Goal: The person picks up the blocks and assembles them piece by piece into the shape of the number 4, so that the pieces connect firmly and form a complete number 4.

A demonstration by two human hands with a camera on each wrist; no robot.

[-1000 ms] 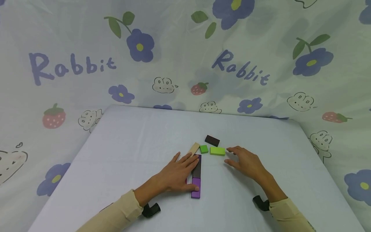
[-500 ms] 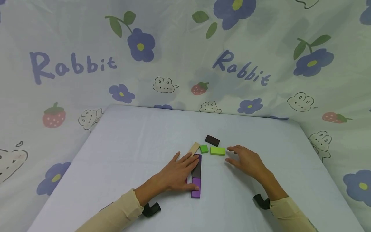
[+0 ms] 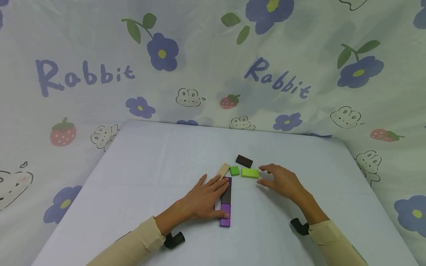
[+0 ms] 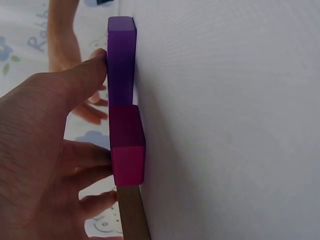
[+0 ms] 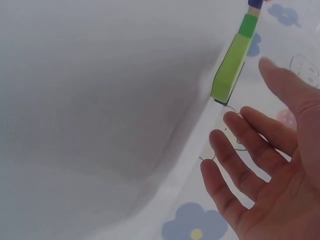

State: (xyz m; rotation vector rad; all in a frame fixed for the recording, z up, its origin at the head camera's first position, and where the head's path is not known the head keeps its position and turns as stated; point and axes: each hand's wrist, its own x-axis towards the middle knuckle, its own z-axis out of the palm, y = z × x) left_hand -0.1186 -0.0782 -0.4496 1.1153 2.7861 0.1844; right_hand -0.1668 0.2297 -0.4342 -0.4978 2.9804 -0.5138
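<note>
My left hand (image 3: 205, 199) rests palm down, fingers spread, over a row of blocks. Its thumb touches the purple block (image 3: 225, 215), and its fingertips lie on the dark grey block (image 3: 226, 194) beyond. A magenta block (image 4: 129, 150) shows under this hand in the left wrist view. From beneath the fingers a beige block (image 3: 223, 170) slants out, partly hidden. My right hand (image 3: 283, 181) hovers by the right end of the lime block (image 3: 250, 173), thumb and fingers parted and holding nothing. A small green block (image 3: 234, 170) lies between the beige and lime ones.
A dark brown block (image 3: 244, 161) lies tilted behind the lime one. The white table (image 3: 149, 159) meets a printed cloth backdrop (image 3: 206, 66) at its far edge. Black devices (image 3: 174, 240) are on both wrists.
My right hand has shifted slightly left and away from me, towards the lime block's end. The left hand and the blocks stay where they were.
</note>
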